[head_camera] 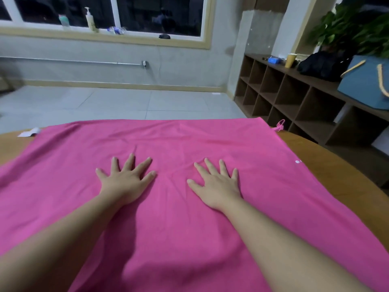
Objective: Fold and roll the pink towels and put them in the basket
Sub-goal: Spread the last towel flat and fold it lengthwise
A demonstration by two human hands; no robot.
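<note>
A large pink towel [172, 135] lies spread flat over the wooden table [328, 165], covering most of it, with shallow creases near its middle. My left hand [126, 178] presses flat on the towel left of centre, fingers straight and spread. My right hand [216, 184] lies flat on it right of centre, fingers spread too. A small pink loop [280, 125] sticks out at the towel's far right corner. A blue basket [364, 83] with tan handles stands on the shelf at the right.
A white scrap of paper [29, 132] lies on the table at the far left. A brown cubby shelf [294, 98] runs along the right wall with a yellow cup [291, 60], a black bag [324, 64] and a plant [357, 28].
</note>
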